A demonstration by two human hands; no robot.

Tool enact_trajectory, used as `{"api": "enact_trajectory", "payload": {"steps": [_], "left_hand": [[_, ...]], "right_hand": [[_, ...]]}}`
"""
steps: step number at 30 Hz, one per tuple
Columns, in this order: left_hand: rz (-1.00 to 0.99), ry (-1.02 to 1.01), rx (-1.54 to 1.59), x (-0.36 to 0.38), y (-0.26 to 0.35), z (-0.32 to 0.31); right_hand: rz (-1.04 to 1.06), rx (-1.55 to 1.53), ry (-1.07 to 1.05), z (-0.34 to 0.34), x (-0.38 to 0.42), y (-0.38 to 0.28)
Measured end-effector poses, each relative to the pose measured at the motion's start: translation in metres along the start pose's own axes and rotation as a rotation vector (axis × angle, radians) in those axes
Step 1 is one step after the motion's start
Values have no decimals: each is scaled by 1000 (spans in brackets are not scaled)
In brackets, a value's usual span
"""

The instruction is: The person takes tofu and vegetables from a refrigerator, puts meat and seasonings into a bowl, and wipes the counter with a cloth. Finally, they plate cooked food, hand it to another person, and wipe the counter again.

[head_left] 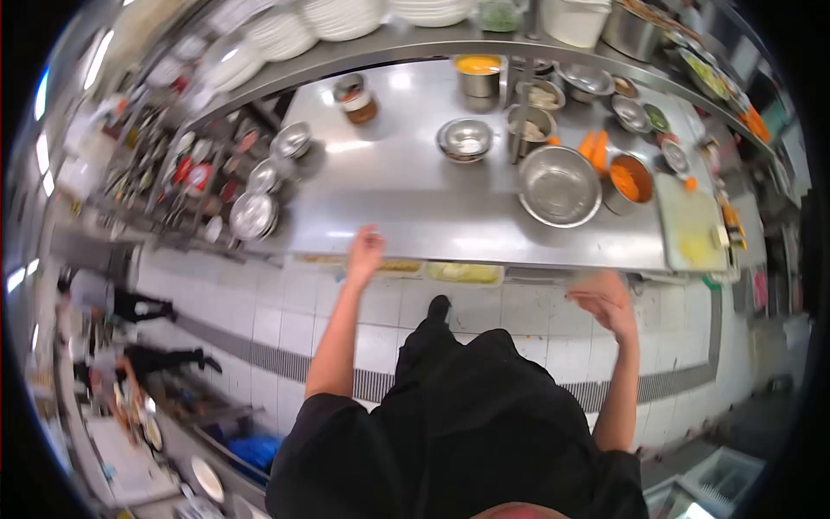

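My left hand is raised at the front edge of the steel table, its fingers curled together. Whatever those fingers may hold is too small to make out. My right hand hovers beyond the table's front edge, farther right, blurred by motion, fingers stretched out and nothing visible in them. The large steel bowl is the nearest vessel to it on the table. Beside that bowl stands a pot with orange pieces inside. Below the table edge between my hands sits a tub of pale green food.
Small metal bowls stand mid-table, and a jar farther back. A cutting board lies at the right end. Stacked plates line the overhead shelf. Two people are at the left; a floor drain crosses behind me.
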State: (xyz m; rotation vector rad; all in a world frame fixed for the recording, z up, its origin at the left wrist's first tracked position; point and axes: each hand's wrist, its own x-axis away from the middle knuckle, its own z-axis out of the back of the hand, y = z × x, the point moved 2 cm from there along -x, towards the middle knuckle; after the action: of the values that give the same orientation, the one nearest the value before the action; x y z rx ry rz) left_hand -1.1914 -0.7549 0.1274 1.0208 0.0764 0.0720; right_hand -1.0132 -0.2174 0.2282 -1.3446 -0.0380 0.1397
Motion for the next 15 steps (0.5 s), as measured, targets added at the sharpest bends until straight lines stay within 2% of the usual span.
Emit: {"api": "enact_trajectory", "payload": {"steps": [1, 2, 3, 4, 5, 6, 7, 8, 9, 10, 11, 13, 15], "left_hand": [[-27, 53, -257, -33, -17, 20], [-13, 84, 57, -72, -68, 37], [3, 77, -42, -119, -97, 55], [129, 28, 20, -156, -105, 74], [183, 79, 92, -177, -91, 88], [143, 108, 53, -218, -124, 104], [214, 137, 63, -256, -147, 119], [278, 83, 79, -281, -148, 131], [348, 35, 97, -303, -156, 148], [340, 5, 102, -333, -188, 157], [-149, 211, -190, -365, -220, 168], [-643, 408, -479, -391, -234, 176], [311, 52, 30, -402, -236, 195]], "right_hand": [[170, 319, -92, -19, -24, -12], [358, 574, -137, -36, -49, -24], [347, 360, -118, -54, -69, -26], [216, 310, -23, -71, -84, 4], [120, 463, -135, -88, -111, 11], [41, 624, -260, -105, -137, 16], [-118, 667, -96, -132, -154, 29], [-274, 706, 60, -160, -168, 56], [-175, 749, 76, -190, -189, 88], [-131, 771, 81, -208, -204, 94], [-87, 794, 87, -227, -219, 98], [-418, 1173, -309, -265, -234, 70], [-518, 1068, -171, -289, -235, 103]]}}
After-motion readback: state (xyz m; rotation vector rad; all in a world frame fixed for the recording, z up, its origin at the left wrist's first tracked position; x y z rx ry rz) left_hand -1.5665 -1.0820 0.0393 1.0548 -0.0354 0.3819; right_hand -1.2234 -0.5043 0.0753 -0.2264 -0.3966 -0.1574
